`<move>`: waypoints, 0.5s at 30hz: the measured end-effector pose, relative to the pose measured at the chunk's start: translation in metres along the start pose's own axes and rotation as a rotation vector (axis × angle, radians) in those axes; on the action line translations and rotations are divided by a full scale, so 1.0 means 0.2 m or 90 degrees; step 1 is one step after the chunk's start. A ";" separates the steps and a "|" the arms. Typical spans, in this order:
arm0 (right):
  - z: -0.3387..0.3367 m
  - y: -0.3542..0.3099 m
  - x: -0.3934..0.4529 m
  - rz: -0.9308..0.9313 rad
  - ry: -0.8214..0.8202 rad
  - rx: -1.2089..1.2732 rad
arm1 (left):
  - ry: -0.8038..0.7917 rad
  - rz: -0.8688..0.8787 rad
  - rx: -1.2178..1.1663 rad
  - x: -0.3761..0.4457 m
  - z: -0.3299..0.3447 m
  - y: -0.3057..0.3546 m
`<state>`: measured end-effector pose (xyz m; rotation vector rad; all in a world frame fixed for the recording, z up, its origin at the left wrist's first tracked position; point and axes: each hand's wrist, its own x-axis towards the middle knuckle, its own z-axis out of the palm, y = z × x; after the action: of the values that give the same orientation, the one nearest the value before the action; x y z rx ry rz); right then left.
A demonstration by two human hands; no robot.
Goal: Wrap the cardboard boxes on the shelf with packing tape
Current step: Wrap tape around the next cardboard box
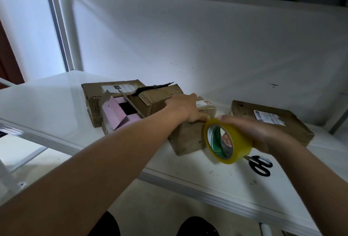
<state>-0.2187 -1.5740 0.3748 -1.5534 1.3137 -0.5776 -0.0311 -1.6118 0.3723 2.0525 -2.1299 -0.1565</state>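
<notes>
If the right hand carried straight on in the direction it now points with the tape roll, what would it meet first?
The right hand, gripping the tape roll, points left toward the small cardboard box that the left hand rests on. The roll would probably meet that box's near side first, though depth is hard to judge.

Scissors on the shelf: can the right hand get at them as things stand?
Probably not yet. The scissors lie unobstructed just below the right hand, but its grip is full with the tape roll.
</notes>
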 end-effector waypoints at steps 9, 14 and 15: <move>-0.08 -0.12 0.05 -0.209 0.129 -0.022 | -0.362 -0.232 -0.565 -0.05 0.15 -0.07; -0.02 -0.04 0.21 -0.193 0.216 -0.018 | -0.336 -0.170 -0.439 -0.07 0.18 -0.18; -0.01 -0.05 0.23 -0.189 0.207 -0.023 | -0.307 -0.164 -0.460 -0.05 0.17 -0.20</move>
<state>-0.2019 -1.6186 0.3747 -1.7504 1.3419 -1.0325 0.0021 -1.6043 0.3313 1.9166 -1.6116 -1.3503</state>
